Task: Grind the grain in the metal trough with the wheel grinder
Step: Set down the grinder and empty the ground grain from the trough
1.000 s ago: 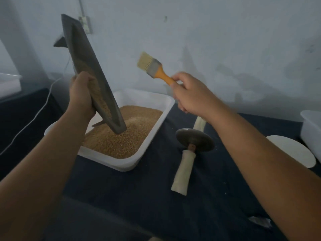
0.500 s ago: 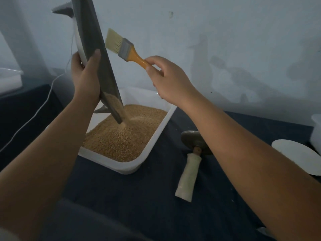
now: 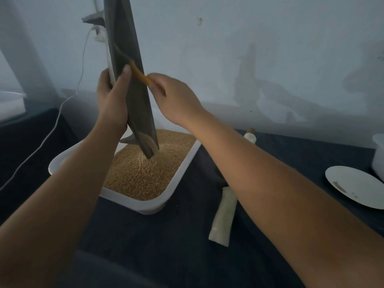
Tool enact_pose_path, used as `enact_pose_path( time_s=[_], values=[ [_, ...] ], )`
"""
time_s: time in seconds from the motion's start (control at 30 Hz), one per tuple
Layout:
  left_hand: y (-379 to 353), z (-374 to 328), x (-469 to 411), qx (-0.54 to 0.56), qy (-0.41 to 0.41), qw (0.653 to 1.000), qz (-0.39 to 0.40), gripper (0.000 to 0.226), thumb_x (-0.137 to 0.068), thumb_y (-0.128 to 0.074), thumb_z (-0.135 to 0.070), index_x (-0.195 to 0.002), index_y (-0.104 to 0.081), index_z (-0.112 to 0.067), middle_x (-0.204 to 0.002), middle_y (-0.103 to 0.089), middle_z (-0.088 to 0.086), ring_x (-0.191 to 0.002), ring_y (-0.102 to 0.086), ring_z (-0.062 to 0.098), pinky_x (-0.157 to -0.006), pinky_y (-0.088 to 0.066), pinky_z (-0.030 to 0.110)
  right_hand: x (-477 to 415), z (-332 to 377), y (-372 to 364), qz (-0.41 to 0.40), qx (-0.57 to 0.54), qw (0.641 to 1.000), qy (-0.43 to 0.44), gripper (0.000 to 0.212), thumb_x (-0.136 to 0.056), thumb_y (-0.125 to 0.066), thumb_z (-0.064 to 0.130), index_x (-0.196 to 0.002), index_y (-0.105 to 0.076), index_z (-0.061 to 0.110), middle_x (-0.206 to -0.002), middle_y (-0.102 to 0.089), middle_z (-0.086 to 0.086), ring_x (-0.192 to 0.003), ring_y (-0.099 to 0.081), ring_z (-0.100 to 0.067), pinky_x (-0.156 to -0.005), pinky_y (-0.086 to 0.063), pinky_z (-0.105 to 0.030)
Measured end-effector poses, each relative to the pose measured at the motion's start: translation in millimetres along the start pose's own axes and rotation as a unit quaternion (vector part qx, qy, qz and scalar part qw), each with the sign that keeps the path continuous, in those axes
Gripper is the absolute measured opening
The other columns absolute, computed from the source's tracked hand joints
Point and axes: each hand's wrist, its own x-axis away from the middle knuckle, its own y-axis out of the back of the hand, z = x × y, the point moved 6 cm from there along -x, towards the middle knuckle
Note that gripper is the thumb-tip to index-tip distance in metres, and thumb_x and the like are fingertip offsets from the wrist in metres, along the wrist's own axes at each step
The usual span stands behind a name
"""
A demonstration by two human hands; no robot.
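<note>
My left hand (image 3: 113, 96) grips the grey metal trough (image 3: 133, 96), which stands almost upright with its lower end over the heap of grain (image 3: 145, 173) in the white tray (image 3: 178, 179). A little grain sits at the trough's lower tip. My right hand (image 3: 176, 98) pinches the orange handle of the brush (image 3: 141, 74), whose head reaches into the trough's channel and is blurred. The wheel grinder (image 3: 224, 213) lies on the dark cloth right of the tray; my right forearm hides its wheel, and only the pale handles show.
A white plate (image 3: 355, 188) lies at the right with a white container (image 3: 378, 154) behind it. A white cable (image 3: 52, 121) runs from a wall socket down across the dark cloth at the left. The wall stands close behind the tray.
The trough has been tipped steeper, to nearly vertical. The brush has moved left from open air into the trough's channel. More grain has slid down into the tray.
</note>
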Motion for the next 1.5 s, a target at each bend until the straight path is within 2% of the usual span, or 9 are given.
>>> enact_pose_path(
  time_s=[0.1, 0.27, 0.57, 0.7, 0.9, 1.1, 1.27, 1.37, 1.5],
  values=[
    [-1.5, -1.4, -2.3, 0.014, -0.001, 1.0, 0.003, 0.059, -0.078, -0.079, -0.07, -0.123, -0.066, -0.034, -0.114, -0.074, -0.003, -0.105, -0.074, 0.019, -0.086, -0.064, 0.043, 7.7, -10.1, 12.3, 0.043, 0.034, 0.998, 0.005, 0.028, -0.114, -0.043, 0.031, -0.12, -0.07, 0.023, -0.086, -0.068, 0.004, -0.069, -0.062, -0.009, -0.069, -0.056, -0.032],
    [-9.4, -3.0, -3.8, -0.018, -0.018, 1.0, 0.011, 0.065, -0.077, -0.077, -0.074, -0.128, -0.062, -0.036, -0.115, -0.074, -0.011, -0.105, -0.073, 0.012, -0.088, -0.063, 0.039, -6.4, -1.0, 48.1, -0.08, -0.021, 0.996, -0.02, 0.026, -0.114, -0.043, 0.024, -0.122, -0.067, 0.016, -0.079, -0.059, 0.008, -0.063, -0.053, -0.004, -0.06, -0.043, -0.022],
    [-15.4, -12.2, -16.5, 0.022, -0.018, 1.0, -0.004, 0.066, -0.077, -0.078, -0.07, -0.129, -0.062, -0.033, -0.122, -0.07, -0.001, -0.11, -0.072, 0.019, -0.093, -0.062, 0.042, 37.0, -25.4, 28.9, 0.225, 0.181, 0.957, 0.0, 0.036, -0.112, -0.041, 0.03, -0.128, -0.073, 0.024, -0.123, -0.072, -0.001, -0.108, -0.066, -0.021, -0.098, -0.053, -0.043],
    [-15.1, -13.9, -20.2, 0.018, -0.028, 0.999, 0.002, 0.068, -0.08, -0.078, -0.066, -0.133, -0.06, -0.028, -0.123, -0.07, 0.0, -0.11, -0.072, 0.019, -0.094, -0.062, 0.041, 34.9, -27.4, 46.3, 0.136, 0.105, 0.985, -0.03, 0.036, -0.112, -0.043, 0.03, -0.136, -0.07, 0.026, -0.133, -0.072, 0.001, -0.115, -0.066, -0.019, -0.097, -0.051, -0.036],
    [-20.6, -22.5, -18.6, 0.01, -0.077, 0.996, 0.052, 0.06, -0.091, -0.076, -0.05, -0.136, -0.058, -0.014, -0.121, -0.071, 0.002, -0.112, -0.071, 0.022, -0.097, -0.06, 0.045, 60.9, -24.6, 24.5, 0.261, 0.213, 0.941, 0.012, 0.033, -0.11, -0.041, 0.022, -0.12, -0.072, 0.015, -0.114, -0.072, 0.007, -0.099, -0.064, -0.022, -0.084, -0.052, -0.04],
    [-28.0, -31.9, -12.2, -0.017, -0.105, 0.992, 0.067, 0.063, -0.094, -0.074, -0.049, -0.142, -0.053, -0.013, -0.124, -0.067, -0.001, -0.113, -0.069, 0.015, -0.097, -0.059, 0.036, 51.0, -12.0, 49.7, 0.159, 0.16, 0.974, 0.003, 0.037, -0.112, -0.04, 0.026, -0.13, -0.072, 0.027, -0.109, -0.072, 0.008, -0.094, -0.066, -0.018, -0.084, -0.053, -0.038],
    [-29.9, -45.2, -15.9, -0.025, -0.149, 0.984, 0.097, 0.059, -0.096, -0.073, -0.045, -0.139, -0.053, -0.008, -0.113, -0.071, -0.009, -0.113, -0.07, 0.02, -0.096, -0.059, 0.037, 68.6, -18.7, 37.1, 0.24, 0.194, 0.951, -0.001, 0.035, -0.111, -0.04, 0.022, -0.112, -0.074, 0.031, -0.113, -0.072, 0.008, -0.1, -0.061, -0.018, -0.092, -0.052, -0.041],
    [-28.9, -48.9, -15.5, -0.036, -0.167, 0.979, 0.109, 0.063, -0.097, -0.073, -0.041, -0.14, -0.05, -0.001, -0.117, -0.066, 0.001, -0.113, -0.069, 0.023, -0.095, -0.059, 0.038, 62.8, -19.7, 52.5, 0.183, 0.169, 0.968, -0.014, 0.037, -0.112, -0.04, 0.025, -0.13, -0.072, 0.028, -0.129, -0.072, 0.005, -0.108, -0.063, -0.017, -0.09, -0.049, -0.034],
    [-33.3, -53.4, -10.5, -0.046, -0.175, 0.977, 0.111, 0.059, -0.097, -0.073, -0.042, -0.138, -0.053, -0.005, -0.115, -0.067, -0.002, -0.111, -0.07, 0.021, -0.092, -0.059, 0.035, 63.8, -13.5, 40.7, 0.205, 0.187, 0.961, 0.008, 0.034, -0.11, -0.04, 0.019, -0.122, -0.071, 0.018, -0.116, -0.073, -0.004, -0.102, -0.066, -0.027, -0.091, -0.054, -0.045]
  ],
)
